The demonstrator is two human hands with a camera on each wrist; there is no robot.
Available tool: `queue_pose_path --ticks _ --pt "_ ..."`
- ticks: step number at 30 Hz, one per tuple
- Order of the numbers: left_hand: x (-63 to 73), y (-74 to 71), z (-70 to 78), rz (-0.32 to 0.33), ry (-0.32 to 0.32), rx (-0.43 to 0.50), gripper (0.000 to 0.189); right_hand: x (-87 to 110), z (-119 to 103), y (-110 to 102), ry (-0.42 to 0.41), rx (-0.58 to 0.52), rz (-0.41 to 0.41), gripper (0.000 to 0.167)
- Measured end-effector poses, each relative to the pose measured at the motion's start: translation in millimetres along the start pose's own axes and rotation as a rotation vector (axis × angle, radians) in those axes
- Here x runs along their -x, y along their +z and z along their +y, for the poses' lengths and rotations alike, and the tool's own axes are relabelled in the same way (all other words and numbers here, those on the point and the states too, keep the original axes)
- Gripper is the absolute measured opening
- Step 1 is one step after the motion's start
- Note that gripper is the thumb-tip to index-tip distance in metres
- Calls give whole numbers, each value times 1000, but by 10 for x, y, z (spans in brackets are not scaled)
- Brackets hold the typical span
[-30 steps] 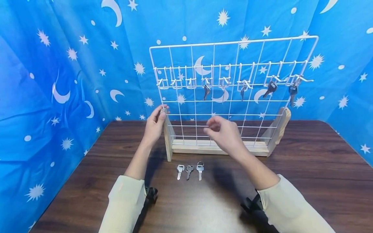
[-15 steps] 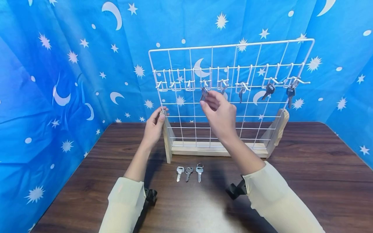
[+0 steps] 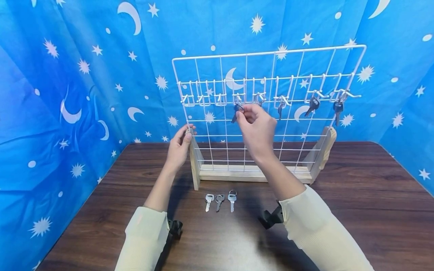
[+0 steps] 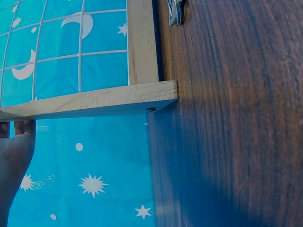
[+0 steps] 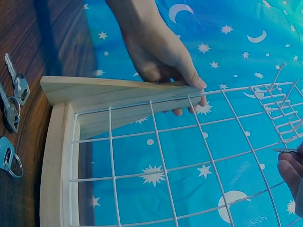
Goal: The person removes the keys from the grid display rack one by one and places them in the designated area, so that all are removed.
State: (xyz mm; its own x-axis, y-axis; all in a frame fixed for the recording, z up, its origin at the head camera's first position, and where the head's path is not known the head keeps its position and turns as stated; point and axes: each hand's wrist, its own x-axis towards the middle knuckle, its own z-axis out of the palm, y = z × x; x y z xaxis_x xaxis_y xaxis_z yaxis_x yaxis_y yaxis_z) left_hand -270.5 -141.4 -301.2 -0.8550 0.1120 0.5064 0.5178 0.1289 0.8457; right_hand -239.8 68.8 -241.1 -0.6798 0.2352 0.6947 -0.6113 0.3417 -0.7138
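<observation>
A white wire rack (image 3: 268, 52) with a wooden base (image 3: 234, 175) stands upright on the table. My left hand (image 3: 179, 148) grips the top of its left wooden side piece (image 3: 194, 162), with thumb in front and fingers behind, as the right wrist view also shows. At a hook in the middle of the hook row, my right hand (image 3: 258, 131) pinches a key (image 3: 236, 113) by its head between thumb and fingers. The key's blade points down to the left. In the right wrist view this key (image 5: 285, 150) appears edge-on at the fingertips.
More keys hang on the hooks to the right, including a black-headed key (image 3: 313, 104) and another at the end (image 3: 338, 109). The leftmost hooks (image 3: 188, 99) carry no keys. Three loose keys (image 3: 219, 202) lie in a row on the table (image 3: 217, 241) before the base.
My right hand has risen from before the lower grid to the hanging key, and its thumb and fingers have closed on it. My left hand stays on the side piece.
</observation>
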Motion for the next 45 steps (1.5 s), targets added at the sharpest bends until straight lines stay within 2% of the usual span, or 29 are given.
queue_pose_path --ticks 5,14,20,27,38,45 --pt "3 -2 -10 0 2 1 35 49 7 -33 -65 0 14 9" --pt "9 -9 -18 1 4 8 35 144 -33 -94 -119 1 11 8" --pt "-1 -1 -15 -1 3 12 34 187 -80 -152 -159 25 37 10" --pt "-5 1 -14 3 -11 13 35 197 -159 -205 -154 6 48 10" --pt "-3 -7 -25 -5 -2 20 35 153 -311 -267 -225 -15 95 7" --pt "0 -6 -22 -2 -8 8 35 156 -436 -337 -219 -57 98 5"
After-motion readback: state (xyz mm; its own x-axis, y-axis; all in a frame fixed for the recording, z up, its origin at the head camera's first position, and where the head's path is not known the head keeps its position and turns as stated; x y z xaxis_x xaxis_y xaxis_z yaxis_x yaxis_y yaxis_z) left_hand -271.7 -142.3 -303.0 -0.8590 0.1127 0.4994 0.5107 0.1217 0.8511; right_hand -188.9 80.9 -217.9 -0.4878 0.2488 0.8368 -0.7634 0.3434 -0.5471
